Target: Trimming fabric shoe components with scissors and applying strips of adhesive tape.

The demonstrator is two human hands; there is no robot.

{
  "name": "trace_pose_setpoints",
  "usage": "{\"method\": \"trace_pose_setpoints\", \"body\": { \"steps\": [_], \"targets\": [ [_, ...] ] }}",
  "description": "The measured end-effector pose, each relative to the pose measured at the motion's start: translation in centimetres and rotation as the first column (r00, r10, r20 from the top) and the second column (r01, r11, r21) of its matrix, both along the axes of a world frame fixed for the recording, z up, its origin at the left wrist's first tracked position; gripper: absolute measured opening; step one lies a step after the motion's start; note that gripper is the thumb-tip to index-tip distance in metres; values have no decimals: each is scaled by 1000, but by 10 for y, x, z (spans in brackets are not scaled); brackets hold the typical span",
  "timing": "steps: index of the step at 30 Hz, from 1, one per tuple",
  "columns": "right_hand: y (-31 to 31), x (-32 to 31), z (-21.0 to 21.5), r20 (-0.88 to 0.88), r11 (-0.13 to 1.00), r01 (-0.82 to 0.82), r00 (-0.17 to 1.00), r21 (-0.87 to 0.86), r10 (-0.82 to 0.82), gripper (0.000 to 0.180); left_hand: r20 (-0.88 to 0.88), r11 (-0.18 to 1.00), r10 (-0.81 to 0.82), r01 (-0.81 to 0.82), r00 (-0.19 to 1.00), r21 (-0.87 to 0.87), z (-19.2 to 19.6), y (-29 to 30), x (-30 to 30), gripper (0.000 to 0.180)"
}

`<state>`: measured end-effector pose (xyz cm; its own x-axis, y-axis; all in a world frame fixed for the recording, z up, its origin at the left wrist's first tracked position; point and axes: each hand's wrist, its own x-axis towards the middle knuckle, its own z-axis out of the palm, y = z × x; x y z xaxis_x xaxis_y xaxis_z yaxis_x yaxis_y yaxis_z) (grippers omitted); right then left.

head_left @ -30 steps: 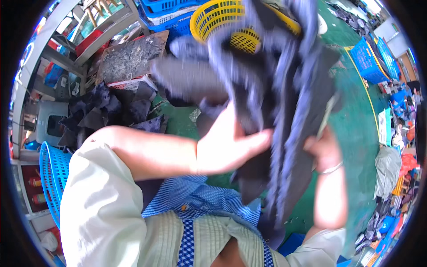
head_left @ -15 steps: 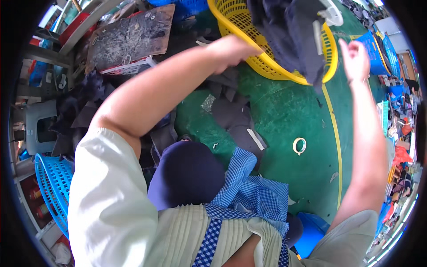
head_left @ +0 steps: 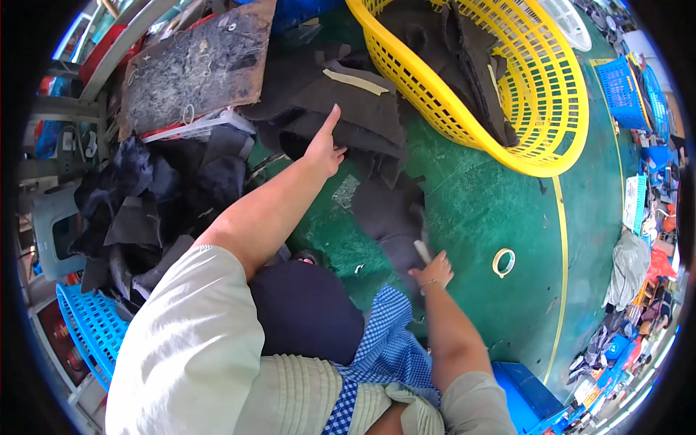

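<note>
My left hand (head_left: 324, 152), thumb spread well away from half-curled fingers, hangs at the near edge of the dark cloth (head_left: 355, 112) on the green floor (head_left: 464, 217), while my right hand (head_left: 435, 274), fingers bent, is at the near end of a second piece (head_left: 388, 210), just beside a pale strip (head_left: 423, 252); whether either hand touches or pinches anything, I cannot tell. Cloth and piece lie loose, probably to stay within reach. Beyond the cloth's right edge, more pieces (head_left: 475, 72) fill the left side of a yellow basket (head_left: 552, 169), whose walls likely keep them gathered.
</note>
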<state>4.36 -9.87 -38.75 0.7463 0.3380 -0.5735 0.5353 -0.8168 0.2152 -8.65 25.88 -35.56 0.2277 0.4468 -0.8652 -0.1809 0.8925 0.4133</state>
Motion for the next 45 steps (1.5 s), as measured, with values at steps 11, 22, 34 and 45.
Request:
{"method": "trace_pose_setpoints", "body": {
  "steps": [11,22,34,45],
  "targets": [
    [7,43,144,-122,712,-339,851,614,511,21,256,925,337,-369,906,89,9,52,11,55],
    [210,56,356,-299,407,11,697,913,652,34,183,930,-331,352,926,-101,-1,-3,-51,37],
    [279,7,252,-590,569,301,680,765,434,29,696,914,-192,-132,692,383,157,-23,-53,47],
    [328,185,408,-315,608,111,918,786,240,33,87,-76,-357,-122,930,990,210,94,61,40]
  ]
}}
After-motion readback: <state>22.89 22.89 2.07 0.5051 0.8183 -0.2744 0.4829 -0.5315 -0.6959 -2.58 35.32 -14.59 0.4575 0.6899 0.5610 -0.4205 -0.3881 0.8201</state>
